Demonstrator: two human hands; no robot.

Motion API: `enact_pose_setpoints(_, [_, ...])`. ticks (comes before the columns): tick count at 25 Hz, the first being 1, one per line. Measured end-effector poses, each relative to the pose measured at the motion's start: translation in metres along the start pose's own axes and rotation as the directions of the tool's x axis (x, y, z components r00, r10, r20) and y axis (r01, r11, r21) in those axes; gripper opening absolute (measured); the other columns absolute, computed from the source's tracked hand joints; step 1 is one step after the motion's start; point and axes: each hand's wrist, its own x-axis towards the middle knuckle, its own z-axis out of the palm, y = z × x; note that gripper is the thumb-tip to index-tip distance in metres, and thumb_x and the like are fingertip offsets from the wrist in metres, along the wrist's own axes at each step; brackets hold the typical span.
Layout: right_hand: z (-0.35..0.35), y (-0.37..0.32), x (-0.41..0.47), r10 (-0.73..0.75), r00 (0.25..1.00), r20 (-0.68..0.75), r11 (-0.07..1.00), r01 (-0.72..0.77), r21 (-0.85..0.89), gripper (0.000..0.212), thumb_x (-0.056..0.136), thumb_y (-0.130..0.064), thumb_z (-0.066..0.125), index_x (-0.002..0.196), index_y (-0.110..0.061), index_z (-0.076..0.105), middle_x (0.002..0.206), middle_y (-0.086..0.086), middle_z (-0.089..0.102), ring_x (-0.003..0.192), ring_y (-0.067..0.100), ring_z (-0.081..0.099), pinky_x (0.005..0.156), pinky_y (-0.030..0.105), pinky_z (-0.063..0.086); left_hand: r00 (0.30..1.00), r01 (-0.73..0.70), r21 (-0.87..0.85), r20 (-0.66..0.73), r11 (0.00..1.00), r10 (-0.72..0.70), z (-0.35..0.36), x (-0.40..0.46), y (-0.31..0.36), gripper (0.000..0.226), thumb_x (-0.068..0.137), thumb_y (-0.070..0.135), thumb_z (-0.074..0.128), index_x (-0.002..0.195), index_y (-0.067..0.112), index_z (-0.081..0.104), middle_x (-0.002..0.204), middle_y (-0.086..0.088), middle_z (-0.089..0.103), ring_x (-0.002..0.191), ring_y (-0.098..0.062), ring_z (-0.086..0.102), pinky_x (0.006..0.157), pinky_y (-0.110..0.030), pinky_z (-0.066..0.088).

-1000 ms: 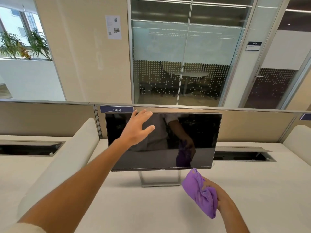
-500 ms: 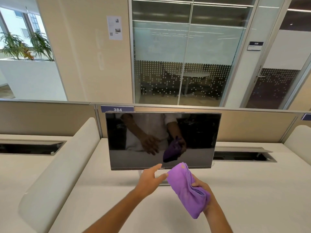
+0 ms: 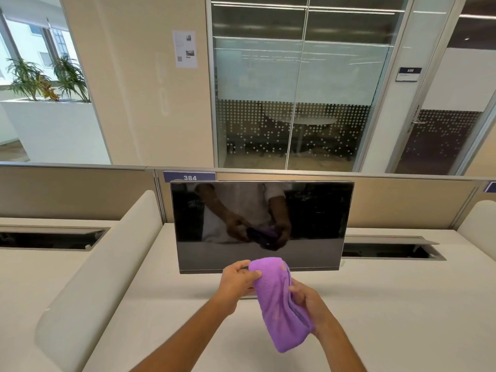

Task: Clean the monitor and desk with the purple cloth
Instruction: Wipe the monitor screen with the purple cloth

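A black monitor stands switched off at the back of the white desk, its screen mirroring my arms. In front of its lower edge I hold the purple cloth, bunched and hanging down above the desk. My left hand pinches the cloth's top corner. My right hand grips its right side around the middle. The monitor's stand is mostly hidden behind my hands and the cloth.
A curved white divider borders the desk on the left, another on the right. Open cable trays lie in the desk's rear. A beige partition with a 384 label runs behind the monitor.
My left hand dropped from the monitor's top left corner down to the cloth and took hold of its upper corner. The right hand lifted the cloth slightly toward the centre.
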Motion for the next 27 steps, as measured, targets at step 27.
enact_pose_setpoints(27, [0.117,-0.058,0.048,-0.99,0.053,0.128,-0.084,0.505,-0.859,0.046,0.103,-0.023,0.033,0.145,-0.004,0.035,0.15,0.008,0.039,0.139,0.021,0.038,0.109,0.027,0.039,0.769,-0.639,0.139,0.125,0.757,0.627,-0.006,-0.036,0.144,0.03,0.086,0.012,0.066,0.117,0.015,0.064,0.098,-0.002,0.073,0.094,-0.016,0.069,0.087,-0.035,0.056])
